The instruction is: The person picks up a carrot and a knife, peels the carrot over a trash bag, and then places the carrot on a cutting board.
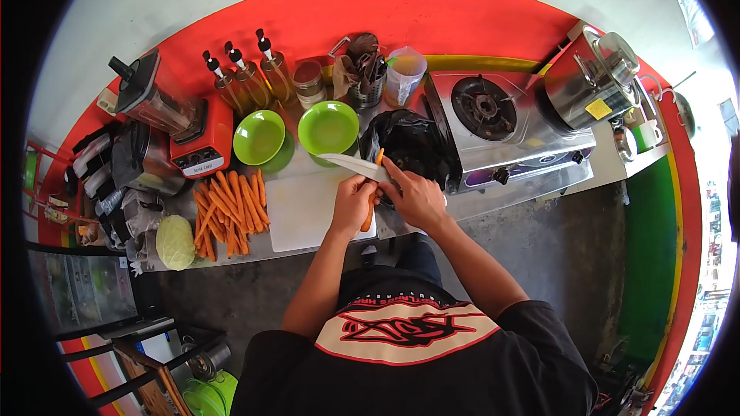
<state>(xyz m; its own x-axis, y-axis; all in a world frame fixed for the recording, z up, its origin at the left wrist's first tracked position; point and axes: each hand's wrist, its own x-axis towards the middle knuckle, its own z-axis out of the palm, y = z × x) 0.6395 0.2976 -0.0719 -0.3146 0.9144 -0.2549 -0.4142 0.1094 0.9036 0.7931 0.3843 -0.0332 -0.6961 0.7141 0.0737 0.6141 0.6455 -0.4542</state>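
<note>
My left hand (pixel 353 202) is closed around a carrot (pixel 368 218), whose orange ends show above and below the fingers. In my right hand (pixel 418 199) is a knife (pixel 356 165), its handle mostly hidden by the fingers. The blade lies across the carrot and points left. Both hands are close together over the right edge of a white cutting board (pixel 297 212). Just beyond them sits an open black plastic bag (pixel 410 142). Left of the board lies a pile of carrots (pixel 231 208), with a pale green cabbage (pixel 176 243) beside it.
Two green bowls (pixel 258 137) stand behind the board. A red blender (pixel 202 139), several pump bottles (pixel 276 73), a utensil holder (pixel 366 92) and a plastic jug (pixel 404 77) line the back. At right are a gas stove (pixel 505 154) and a large steel pot (pixel 590 88).
</note>
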